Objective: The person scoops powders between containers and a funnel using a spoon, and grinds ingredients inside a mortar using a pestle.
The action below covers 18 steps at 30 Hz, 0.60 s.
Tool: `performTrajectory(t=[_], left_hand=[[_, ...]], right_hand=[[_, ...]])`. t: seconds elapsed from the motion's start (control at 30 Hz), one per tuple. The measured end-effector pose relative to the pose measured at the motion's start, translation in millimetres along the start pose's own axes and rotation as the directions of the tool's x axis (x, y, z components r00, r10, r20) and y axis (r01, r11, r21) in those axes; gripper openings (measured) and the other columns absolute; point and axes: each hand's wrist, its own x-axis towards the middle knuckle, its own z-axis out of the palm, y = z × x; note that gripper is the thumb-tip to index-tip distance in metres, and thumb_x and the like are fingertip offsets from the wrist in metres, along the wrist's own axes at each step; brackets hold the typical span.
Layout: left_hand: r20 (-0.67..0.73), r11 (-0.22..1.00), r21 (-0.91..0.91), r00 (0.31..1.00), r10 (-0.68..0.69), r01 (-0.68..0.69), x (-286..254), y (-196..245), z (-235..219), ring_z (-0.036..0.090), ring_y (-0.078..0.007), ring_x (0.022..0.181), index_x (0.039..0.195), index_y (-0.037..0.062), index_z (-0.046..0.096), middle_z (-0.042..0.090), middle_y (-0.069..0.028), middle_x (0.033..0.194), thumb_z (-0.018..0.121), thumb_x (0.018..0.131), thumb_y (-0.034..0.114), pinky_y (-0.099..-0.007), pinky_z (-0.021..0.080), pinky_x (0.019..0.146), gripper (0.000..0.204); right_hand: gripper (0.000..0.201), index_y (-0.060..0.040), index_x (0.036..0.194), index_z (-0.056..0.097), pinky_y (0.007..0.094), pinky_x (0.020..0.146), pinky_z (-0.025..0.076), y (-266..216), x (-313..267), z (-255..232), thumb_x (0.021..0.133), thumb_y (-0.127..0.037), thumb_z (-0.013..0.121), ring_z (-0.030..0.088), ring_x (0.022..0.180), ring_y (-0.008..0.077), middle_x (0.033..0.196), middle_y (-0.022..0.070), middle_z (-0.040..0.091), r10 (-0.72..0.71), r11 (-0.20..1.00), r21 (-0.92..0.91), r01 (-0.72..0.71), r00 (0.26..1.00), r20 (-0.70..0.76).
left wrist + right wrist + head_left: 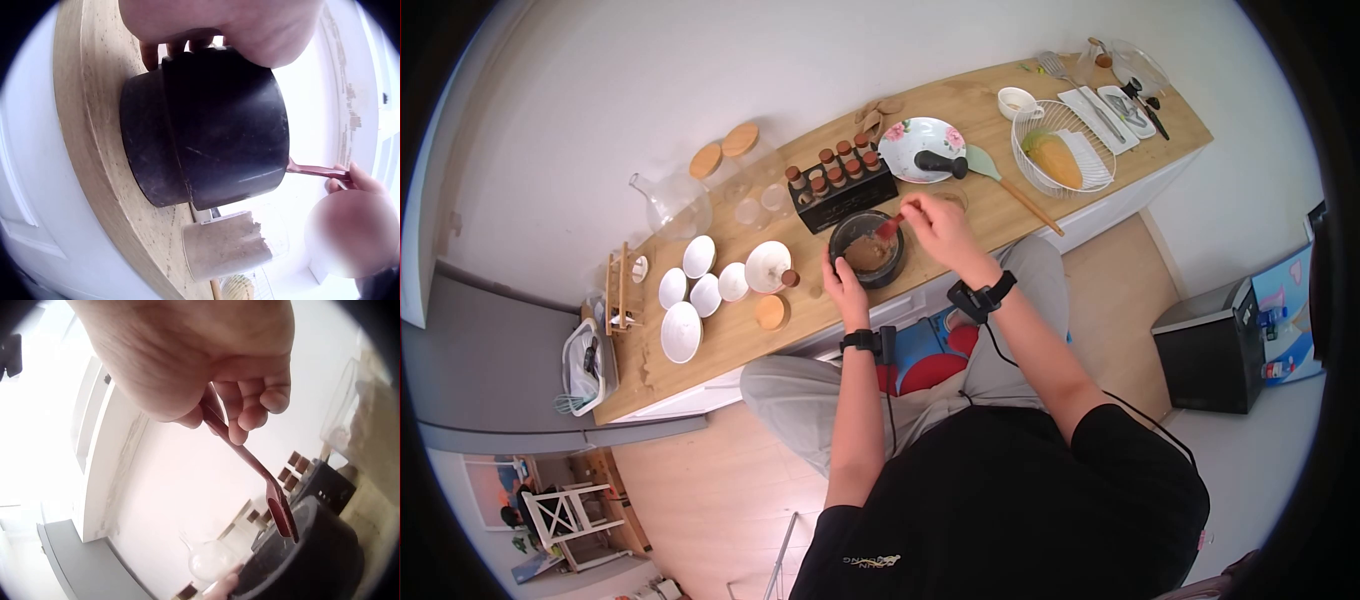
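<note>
mortar (pixel 225 131), black and thick-walled, stands upright on the wooden counter (pixel 990 125), in front of the black spice rack (pixel 840 208). brown powder (pixel 865 252) covers its floor. the left hand (pixel 845 291) is clamped on the mortar, its fingers curled round the outer wall. the right hand (pixel 940 232) pinches the handle of a red spoon (pixel 281 515), whose head dips past the rim; whether it touches the powder i cannot tell. the pestle (pixel 940 163) lies across the floral bowl (pixel 925 138), out of use.

the step in hand looks like stirring or scooping the powder. the next move probably calls for tilting the spoon into the powder, with the mortar held steady against the push.

writing is scarce: chest lettering (pixel 868 561) on the black t-shirt (pixel 1000 500) seems to include "oun", the rest too small to be sure of. marks on the rack's front are illegible, and the bottle (pixel 1279 369) at far right carries a label too blurred to read. no brand can be made out.
</note>
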Motion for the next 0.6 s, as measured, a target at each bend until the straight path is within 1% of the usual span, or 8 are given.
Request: performTrajectory(t=[0.03,0.07,0.13,0.17,0.33,0.4,0.53,0.6], left_hand=[[-0.004,1.000,-0.021,1.000,0.007,-0.007,0.2,-1.3,1.1,0.053,-0.0213,0.116,0.137,-0.0073,0.044,0.056,-0.0168,0.130,0.045,0.101,0.017,-0.0310,0.038,0.102,0.043],[-0.002,1.000,-0.025,1.000,0.005,-0.005,0.3,-1.8,1.6,0.053,-0.0213,0.116,0.137,-0.0073,0.044,0.056,-0.0168,0.130,0.045,0.101,0.017,-0.0310,0.038,0.102,0.043],[0.005,0.997,-0.079,1.000,-0.007,0.007,0.6,-1.7,1.5,0.052,-0.0214,0.116,0.137,-0.0072,0.043,0.055,-0.0168,0.131,0.045,0.101,0.016,-0.0311,0.038,0.102,0.043],[0.004,0.997,-0.083,1.000,-0.008,0.008,0.1,-1.1,1.5,0.052,-0.0214,0.116,0.137,-0.0072,0.043,0.055,-0.0168,0.131,0.045,0.101,0.016,-0.0311,0.038,0.102,0.043],[-0.018,0.999,-0.048,1.000,-0.003,0.002,-0.8,-0.1,2.3,0.052,-0.0198,0.116,0.136,-0.0061,0.045,0.056,-0.0141,0.130,0.045,0.102,0.016,-0.0306,0.038,0.102,0.041],[-0.019,0.999,-0.044,1.000,-0.010,0.009,-1.0,0.5,2.7,0.052,-0.0198,0.116,0.136,-0.0061,0.045,0.056,-0.0142,0.130,0.045,0.102,0.016,-0.0305,0.038,0.102,0.041],[-0.009,0.999,-0.040,1.000,-0.006,0.005,-0.1,-2.5,0.8,0.052,-0.0199,0.116,0.136,-0.0061,0.045,0.056,-0.0143,0.130,0.046,0.102,0.017,-0.0304,0.038,0.102,0.042],[-0.009,0.999,-0.032,1.000,-0.006,0.006,-0.8,-1.1,1.2,0.052,-0.0197,0.116,0.137,-0.0060,0.045,0.056,-0.0142,0.130,0.046,0.102,0.017,-0.0303,0.038,0.102,0.042]], right_hand=[[0.016,-0.0004,0.099,0.061,0.0291,0.058,0.043,-5.2,5.9,-11.4,0.095,-0.016,0.057,0.055,0.060,0.0175,0.072,0.0110,0.061,0.045,0.999,0.010,-0.045,0.999,0.019],[0.016,-0.0004,0.099,0.061,0.0291,0.058,0.043,-4.4,11.3,-20.4,0.095,-0.016,0.057,0.055,0.060,0.0175,0.072,0.0110,0.061,0.046,0.999,0.006,-0.046,0.999,0.018],[0.019,-0.0017,0.096,0.062,0.0334,0.056,0.044,-3.1,20.6,-36.8,0.095,-0.020,0.057,0.060,0.060,0.0241,0.071,0.0129,0.063,0.080,0.996,0.050,-0.077,0.995,-0.060],[0.019,-0.0011,0.096,0.061,0.0342,0.056,0.044,-11.2,24.2,-47.2,0.095,-0.020,0.057,0.058,0.059,0.0256,0.070,0.0137,0.062,0.104,0.994,0.030,-0.102,0.990,-0.094],[0.021,-0.0014,0.093,0.062,0.0381,0.058,0.045,10.9,31.7,-75.9,0.095,-0.022,0.057,0.060,0.063,0.0304,0.072,0.0162,0.063,0.101,0.989,-0.095,-0.115,0.985,-0.139],[0.023,-0.0016,0.093,0.062,0.0403,0.058,0.045,18.0,30.3,-81.1,0.095,-0.023,0.056,0.062,0.066,0.0330,0.073,0.0173,0.063,0.107,0.959,-0.255,-0.125,0.991,-0.082],[0.023,-0.0019,0.094,0.062,0.0410,0.059,0.045,41.3,19.0,-72.5,0.095,-0.024,0.055,0.062,0.068,0.0345,0.074,0.0183,0.064,0.166,0.940,-0.292,-0.178,0.984,-0.068],[0.023,-0.0017,0.093,0.062,0.0403,0.060,0.046,47.8,13.1,-66.7,0.095,-0.023,0.055,0.062,0.067,0.0335,0.073,0.0185,0.063,0.240,0.945,-0.209,-0.253,0.967,-0.085]])
